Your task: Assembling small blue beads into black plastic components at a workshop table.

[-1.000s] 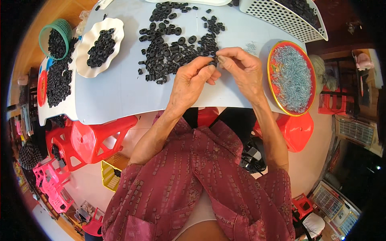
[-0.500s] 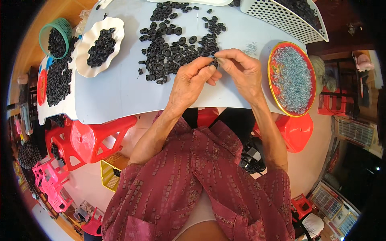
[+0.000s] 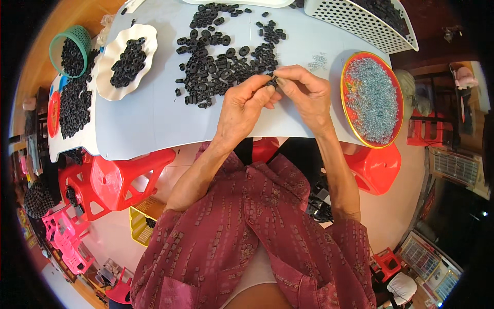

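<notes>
My left hand (image 3: 246, 104) and my right hand (image 3: 306, 92) meet above the near part of the table. Between the fingertips of both is a small black plastic piece (image 3: 272, 81), mostly hidden by the thumbs and fingers. Both hands are closed in a pinch. Just beyond and left of them spreads a loose pile of similar black plastic pieces (image 3: 218, 69), some oval with holes. To the right of my right hand stands a red plate with a yellow rim (image 3: 346, 114), heaped with tiny silvery, spring-like parts (image 3: 373, 103). A few more of these tiny parts (image 3: 318, 62) lie on the tabletop.
A white wavy-edged dish (image 3: 105, 80) of black pieces sits on the table (image 3: 149, 116) at left. Beyond it a green basket (image 3: 80, 36) lies tipped beside more pieces. A white perforated basket (image 3: 355, 26) stands far right. Red stools (image 3: 121, 177) and a yellow crate (image 3: 138, 226) are below.
My right hand has shifted slightly left and its forearm has drawn inward. The fingertips still meet around the black piece. The whole view has moved a little.
</notes>
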The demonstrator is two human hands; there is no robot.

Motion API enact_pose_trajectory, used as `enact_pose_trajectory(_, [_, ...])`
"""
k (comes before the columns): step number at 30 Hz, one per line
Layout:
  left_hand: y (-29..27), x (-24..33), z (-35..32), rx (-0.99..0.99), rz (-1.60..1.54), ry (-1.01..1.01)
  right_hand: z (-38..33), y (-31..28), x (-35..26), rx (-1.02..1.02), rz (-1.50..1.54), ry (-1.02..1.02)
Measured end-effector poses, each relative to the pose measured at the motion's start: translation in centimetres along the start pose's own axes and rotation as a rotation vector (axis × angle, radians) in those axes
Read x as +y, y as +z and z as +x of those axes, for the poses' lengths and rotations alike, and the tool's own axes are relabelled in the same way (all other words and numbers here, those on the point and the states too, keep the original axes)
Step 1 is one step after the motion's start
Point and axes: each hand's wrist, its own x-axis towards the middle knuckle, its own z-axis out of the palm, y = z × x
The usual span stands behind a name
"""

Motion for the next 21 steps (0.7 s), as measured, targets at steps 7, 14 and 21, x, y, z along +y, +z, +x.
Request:
enact_pose_trajectory(7, [-1.0,0.4,0.3,-0.101,-0.393,-0.268,-0.3,0.4,-0.6,0.017,-0.163,-0.104])
enact_pose_trajectory(14, [0.3,1.4,0.0,0.028,0.286,0.026,-0.2,0.1,0.0,0.027,-0.286,-0.209])
enact_pose_trajectory(21, [0.0,1.4,0.8,-0.046,0.219,-0.039,-0.4,0.2,0.1,0.090,-0.243,-0.163])
